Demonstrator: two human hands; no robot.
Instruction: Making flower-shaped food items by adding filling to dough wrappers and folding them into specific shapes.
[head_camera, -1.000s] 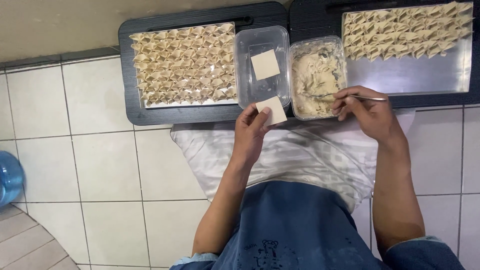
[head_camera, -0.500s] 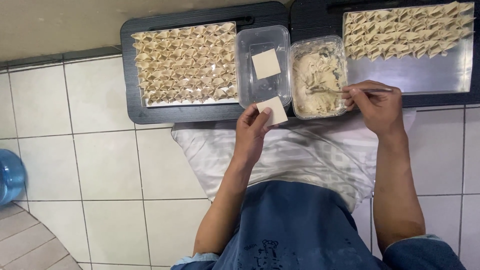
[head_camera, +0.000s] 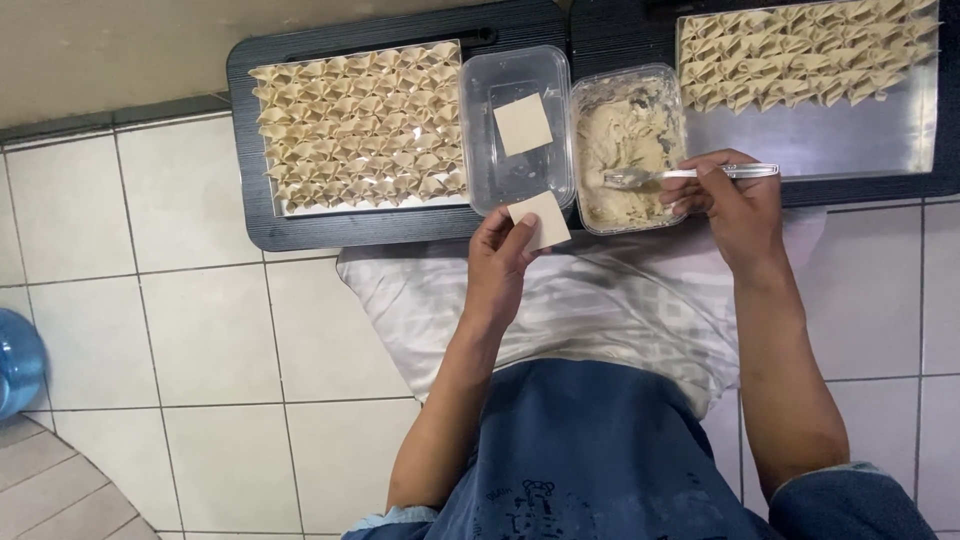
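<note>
My left hand (head_camera: 500, 262) holds a square dough wrapper (head_camera: 541, 219) flat on its fingers, just below two clear tubs. My right hand (head_camera: 730, 205) grips a clear plastic fork (head_camera: 690, 174) whose tines rest in the pale filling of the right tub (head_camera: 628, 145). The left tub (head_camera: 515, 128) holds one more square wrapper (head_camera: 523, 124). Left of the tubs, a metal tray (head_camera: 360, 125) is packed with several folded dumplings. A second metal tray (head_camera: 845, 135) at the upper right holds several folded dumplings along its far half.
Both trays and tubs sit on dark boards (head_camera: 330, 228) over a white tiled floor (head_camera: 180, 330). A white cloth (head_camera: 600, 300) covers my lap above blue clothing. A blue water bottle (head_camera: 15, 365) shows at the left edge.
My right hand has shifted slightly right and up, drawing the fork across the filling. My left hand still holds the wrapper in the same place.
</note>
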